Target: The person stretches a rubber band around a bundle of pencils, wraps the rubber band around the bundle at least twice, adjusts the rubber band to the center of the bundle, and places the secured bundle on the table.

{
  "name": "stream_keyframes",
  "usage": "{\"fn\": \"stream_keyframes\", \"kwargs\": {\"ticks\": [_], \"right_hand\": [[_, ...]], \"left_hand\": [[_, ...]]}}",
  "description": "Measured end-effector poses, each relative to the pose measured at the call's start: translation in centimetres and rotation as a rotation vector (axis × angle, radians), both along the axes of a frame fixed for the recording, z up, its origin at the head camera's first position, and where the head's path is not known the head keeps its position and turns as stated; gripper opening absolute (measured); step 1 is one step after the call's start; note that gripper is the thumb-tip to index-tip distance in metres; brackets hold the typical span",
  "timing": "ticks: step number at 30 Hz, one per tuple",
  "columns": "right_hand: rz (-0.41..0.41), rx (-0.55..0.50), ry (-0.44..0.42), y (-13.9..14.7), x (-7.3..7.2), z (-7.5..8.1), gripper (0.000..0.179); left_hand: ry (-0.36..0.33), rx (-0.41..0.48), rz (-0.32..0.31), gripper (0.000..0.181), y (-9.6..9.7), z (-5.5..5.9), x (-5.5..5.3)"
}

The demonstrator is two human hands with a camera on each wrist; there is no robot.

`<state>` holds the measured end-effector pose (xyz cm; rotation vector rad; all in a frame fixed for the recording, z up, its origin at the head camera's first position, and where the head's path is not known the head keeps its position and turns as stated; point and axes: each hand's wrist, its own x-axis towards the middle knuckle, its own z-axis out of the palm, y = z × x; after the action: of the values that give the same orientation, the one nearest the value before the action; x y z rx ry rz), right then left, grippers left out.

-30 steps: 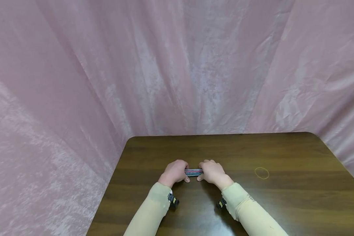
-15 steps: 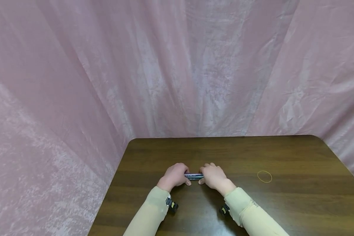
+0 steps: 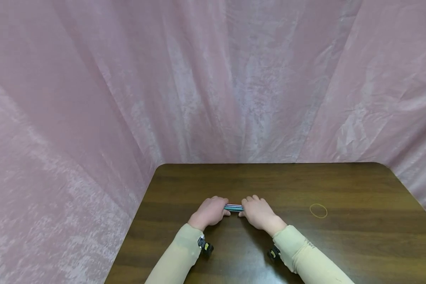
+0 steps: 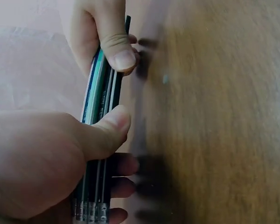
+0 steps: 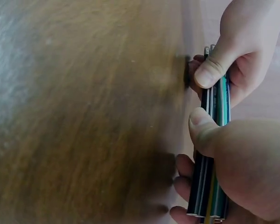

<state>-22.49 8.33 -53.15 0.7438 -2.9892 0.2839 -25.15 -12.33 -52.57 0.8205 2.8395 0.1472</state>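
Note:
Between both hands lies a bundle of pencils [image 3: 234, 208], dark, green and striped, side by side and running left to right in the head view. My left hand [image 3: 210, 212] grips its left end, thumb over the near side and fingers beneath. Metal ferrules show at that end of the pencils [image 4: 97, 100] in the left wrist view. My right hand [image 3: 259, 213] grips the other end in the same way; several flat pencil ends [image 5: 210, 216] stick out past it. Parts of the bundle are hidden under the palms.
A thin yellow rubber band [image 3: 318, 217] lies in a loop on the brown wooden table [image 3: 362, 236], right of the hands. Behind the table's far edge hangs a pink curtain [image 3: 206, 98]. A small dark camera [image 3: 206, 247] is strapped to the left wrist.
Both hands keep hold of the pencils throughout. The bundle turns a little in the grip, so different colours face up, and the gap between the hands narrows slightly.

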Motion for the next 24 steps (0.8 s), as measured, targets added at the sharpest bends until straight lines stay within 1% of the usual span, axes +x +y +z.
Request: {"fn": "stream_keyframes", "kwargs": {"ticks": [3,6,9,12,15,20,22,24], "right_hand": [[-0.019,-0.006,0.014,0.0,0.0,-0.1,0.03],[-0.035,-0.008,0.044,0.1,0.1,-0.2,0.031],[-0.028,-0.023,0.074,0.1,0.3,-0.4,0.031],[-0.019,-0.048,0.111,0.3,0.4,-0.3,0.028],[-0.016,-0.058,0.176,0.6,0.3,-0.3,0.026],[0.025,-0.079,0.31,1.3,-0.1,-0.5,0.024],[0.046,-0.094,0.332,1.6,-0.2,-0.6,0.024],[0.054,-0.1,0.337,1.8,-0.3,-0.6,0.024]], "left_hand": [[0.01,-0.003,-0.003,0.019,0.2,0.1,0.1],[0.054,-0.008,-0.001,0.019,0.6,0.1,0.5],[0.119,-0.018,-0.012,0.023,1.0,-0.2,0.9],[0.206,-0.023,-0.052,0.026,1.6,-0.4,1.0],[0.288,-0.018,-0.08,0.026,2.0,-0.6,1.0],[0.373,-0.021,-0.085,0.024,2.4,-0.6,1.2],[0.404,-0.047,-0.092,0.021,2.5,-0.5,1.2],[0.441,-0.063,-0.102,0.018,2.5,-0.5,1.1]]}}
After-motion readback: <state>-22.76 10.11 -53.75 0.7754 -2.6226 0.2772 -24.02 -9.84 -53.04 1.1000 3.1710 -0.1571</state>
